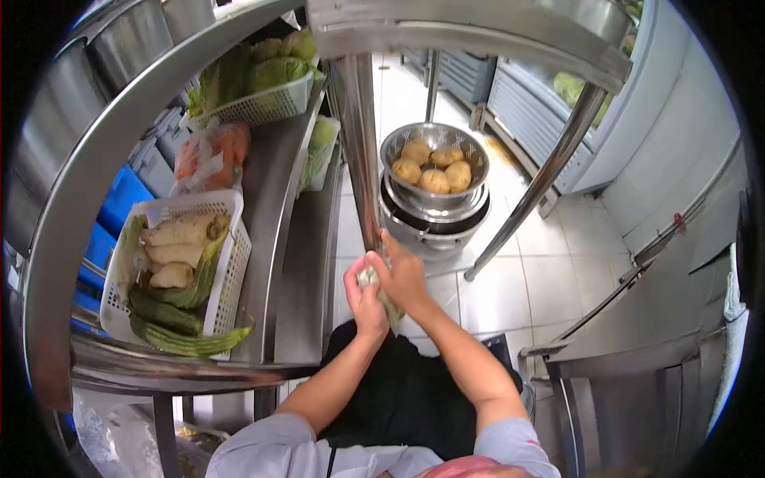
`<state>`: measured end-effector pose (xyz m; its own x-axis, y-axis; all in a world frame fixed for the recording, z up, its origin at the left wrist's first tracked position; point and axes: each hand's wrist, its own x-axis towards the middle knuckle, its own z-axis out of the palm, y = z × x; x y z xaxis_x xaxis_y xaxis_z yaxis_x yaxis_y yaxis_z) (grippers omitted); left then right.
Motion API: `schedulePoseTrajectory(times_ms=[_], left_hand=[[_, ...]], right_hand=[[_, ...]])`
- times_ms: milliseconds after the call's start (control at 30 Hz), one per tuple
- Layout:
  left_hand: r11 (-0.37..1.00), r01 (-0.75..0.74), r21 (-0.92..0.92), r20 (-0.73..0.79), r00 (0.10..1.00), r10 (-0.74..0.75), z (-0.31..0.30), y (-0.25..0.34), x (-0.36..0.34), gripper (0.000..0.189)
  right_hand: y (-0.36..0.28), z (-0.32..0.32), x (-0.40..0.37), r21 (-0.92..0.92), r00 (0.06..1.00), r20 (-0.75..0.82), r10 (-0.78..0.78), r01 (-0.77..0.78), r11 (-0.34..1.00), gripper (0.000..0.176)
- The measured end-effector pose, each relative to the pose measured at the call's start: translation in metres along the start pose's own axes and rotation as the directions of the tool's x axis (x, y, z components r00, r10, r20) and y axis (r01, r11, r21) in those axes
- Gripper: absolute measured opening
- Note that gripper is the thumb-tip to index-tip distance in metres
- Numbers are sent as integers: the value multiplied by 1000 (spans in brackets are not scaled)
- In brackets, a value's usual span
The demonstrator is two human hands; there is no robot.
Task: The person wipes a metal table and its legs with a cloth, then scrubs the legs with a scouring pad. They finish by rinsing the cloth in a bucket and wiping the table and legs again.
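Note:
Both hands meet low in the middle of the head view, close to the lower part of a steel post (358, 151). A crumpled, pale grey-green rag (392, 309) is bunched between them, with one end hanging below. My left hand (365, 301) is closed around it from the left. From the right, my right hand (405, 275) presses on it, with one finger pointing up along the post. The fingers hide most of the rag. Beyond the hands, a perforated steel colander (390, 151) of potatoes (435, 182) rests on a large steel pot (434, 239).
On the steel shelf (263, 207) at left stand a white basket (239, 263) of radishes and ridged green gourds, bagged carrots (211, 155), and a basket of leafy greens (255, 103). A slanting steel leg (550, 175) and a steel cabinet (637, 382) are at right.

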<state>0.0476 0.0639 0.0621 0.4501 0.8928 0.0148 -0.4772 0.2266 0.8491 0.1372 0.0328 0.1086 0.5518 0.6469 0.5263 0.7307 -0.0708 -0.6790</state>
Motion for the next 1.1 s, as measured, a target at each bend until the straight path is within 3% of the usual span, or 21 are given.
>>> schedulePoseTrajectory(times_ms=[100,133,167,200,233,267,300,367,400,433,467,500,567,667,700,767,900,933,967,1033,1100], left_hand=[[987,-113,-116,147,981,130,26,26,3,54],[988,-120,-93,234,962,138,32,35,1,58],[989,-128,-74,327,934,145,39,43,2,62],[989,-135,-60,417,897,148,46,48,4,65],[980,-192,52,590,797,125,45,57,9,69],[765,-567,304,662,704,258,48,75,14,62],[362,-820,444,772,555,309,52,90,20,57],[508,-812,286,420,583,695,64,82,41,50],[312,-814,490,431,537,725,74,102,40,54],[304,-808,505,384,525,759,80,101,52,56],[492,-784,377,331,611,719,84,88,69,49],[652,-721,234,280,692,665,83,77,82,43],[621,-673,402,310,738,599,75,78,101,30],[682,-674,284,218,738,639,82,68,109,35],[681,-690,244,195,723,662,83,63,112,35],[702,-691,172,178,723,668,90,60,104,37],[618,-769,162,220,639,737,89,53,113,38],[579,-789,208,279,615,738,82,55,121,37],[590,-792,157,275,608,744,78,51,126,37],[608,-791,67,286,599,748,78,52,126,38],[536,-808,243,471,582,663,63,54,137,51]], right_hand=[[7,-12,-17,281,975,176,138,-184,942,50],[3,-19,-17,526,940,272,205,-324,786,44],[-1,-20,-17,684,917,261,300,-395,613,41],[-5,-19,-19,809,881,264,393,-424,407,39],[-9,-21,-21,894,829,284,482,-411,180,37],[-10,-29,-20,855,817,306,488,-462,237,35],[-10,-44,-17,812,803,324,501,-508,289,33],[-23,-81,-14,735,738,308,600,-585,343,33],[-24,-100,-19,719,791,239,563,-534,445,34],[-31,-122,-23,659,859,159,487,-459,596,34],[-38,-144,-31,548,893,73,444,-408,730,33],[-48,-164,-41,529,912,40,408,-366,766,23],[-63,-196,-65,328,878,58,474,-466,822,16],[-73,-227,-107,330,839,-79,538,-487,809,18],[-68,-237,-119,235,876,-88,475,-445,864,17],[-65,-249,-128,185,837,-151,525,-498,847,15],[-53,-246,-134,150,618,-30,786,-775,614,12],[-40,-237,-137,46,780,-41,624,-622,781,14],[-21,-222,-146,68,808,-54,586,-583,810,15],[6,-201,-155,-41,748,60,661,-660,750,13],[33,-181,-167,116,678,60,733,-734,669,16]])
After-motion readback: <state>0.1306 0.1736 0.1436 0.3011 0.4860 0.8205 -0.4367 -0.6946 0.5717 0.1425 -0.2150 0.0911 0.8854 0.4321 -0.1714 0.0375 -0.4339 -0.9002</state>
